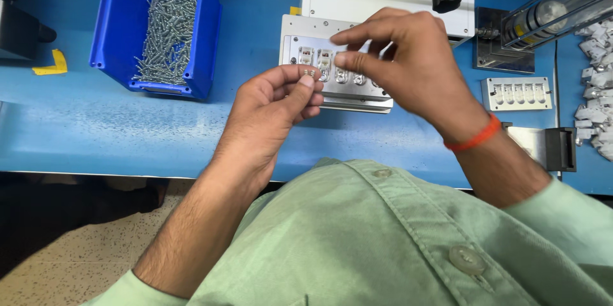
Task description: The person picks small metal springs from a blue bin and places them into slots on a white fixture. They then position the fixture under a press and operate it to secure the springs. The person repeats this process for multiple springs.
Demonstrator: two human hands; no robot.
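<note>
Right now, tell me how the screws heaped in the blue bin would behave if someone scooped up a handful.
The screws look like small bright metal, so a handful would probably feel heavy for its size. They lie loose and tangled in the blue bin, so some would likely slip through fingers and scatter. Their threads and points may prick; dropped ones would probably roll in short arcs.

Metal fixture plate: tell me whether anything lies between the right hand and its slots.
Nothing visible does. The right hand hovers directly over the metal fixture plate, its fingers just above the slots. The left hand sits beside.
</note>
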